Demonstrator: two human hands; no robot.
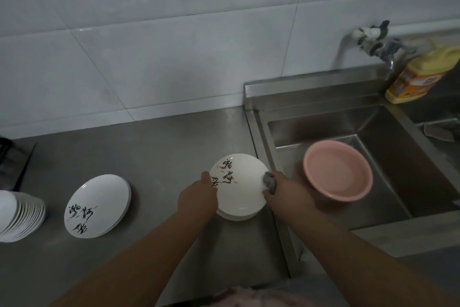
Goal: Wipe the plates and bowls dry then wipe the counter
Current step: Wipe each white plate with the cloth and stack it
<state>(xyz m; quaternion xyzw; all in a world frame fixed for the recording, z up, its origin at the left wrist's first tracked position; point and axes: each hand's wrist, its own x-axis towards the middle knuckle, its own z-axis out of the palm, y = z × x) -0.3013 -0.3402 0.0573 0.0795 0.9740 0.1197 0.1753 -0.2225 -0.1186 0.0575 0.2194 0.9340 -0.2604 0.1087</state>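
Drying the top plate of the small pile by the sink.

The left hand point(199, 198) is gripping the plate point(239, 186) at its rim while the right hand point(281, 186) is pinching a grey cloth point(270, 182) against its right edge; I'd be working round the rim, keeping the pile steady on the worktop point(154, 157), with the other plates point(97, 206) farther left.

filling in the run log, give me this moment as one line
stage: drying plates | left hand: holds plate edge | right hand: grips cloth on plate rim | plate: atop stack by sink | counter wipe: not yet
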